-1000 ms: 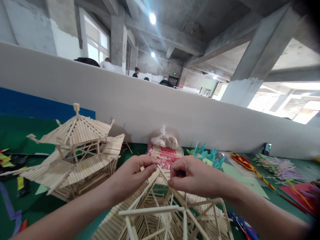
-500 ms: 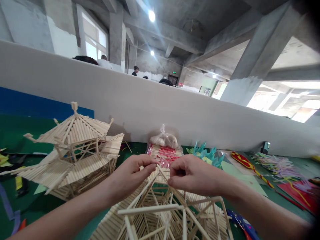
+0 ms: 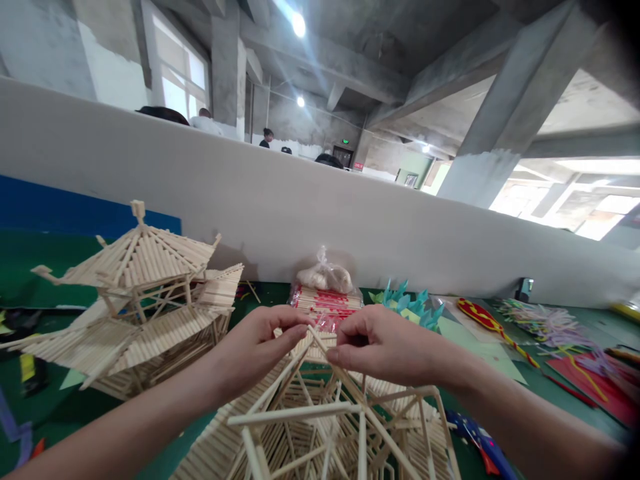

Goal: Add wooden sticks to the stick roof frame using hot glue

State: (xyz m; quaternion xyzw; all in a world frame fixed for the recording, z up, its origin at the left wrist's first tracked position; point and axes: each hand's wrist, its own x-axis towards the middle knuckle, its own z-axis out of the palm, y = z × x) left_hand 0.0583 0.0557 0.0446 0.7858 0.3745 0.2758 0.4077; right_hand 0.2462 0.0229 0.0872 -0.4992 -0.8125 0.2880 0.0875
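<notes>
An unfinished stick frame (image 3: 325, 420) of pale wooden sticks stands right in front of me, its slanted sticks meeting at a peak. My left hand (image 3: 260, 347) pinches the sticks at that peak from the left, fingers closed. My right hand (image 3: 380, 343) pinches the same peak from the right, fingers curled tight. The two hands nearly touch over the apex. A finished wooden pagoda model (image 3: 135, 300) with layered roofs sits to the left on the green table (image 3: 30, 267).
Behind the hands lies a clear bag of sticks with red print (image 3: 327, 300) and a white knotted bag. Teal paper spikes (image 3: 410, 307), coloured paper strips (image 3: 550, 323) and red sheets lie at right. A grey partition wall (image 3: 350, 220) runs behind; people's heads show beyond it.
Both hands stay pinched on the frame's peak. The view has drifted slightly, so everything sits a little further left and lower.
</notes>
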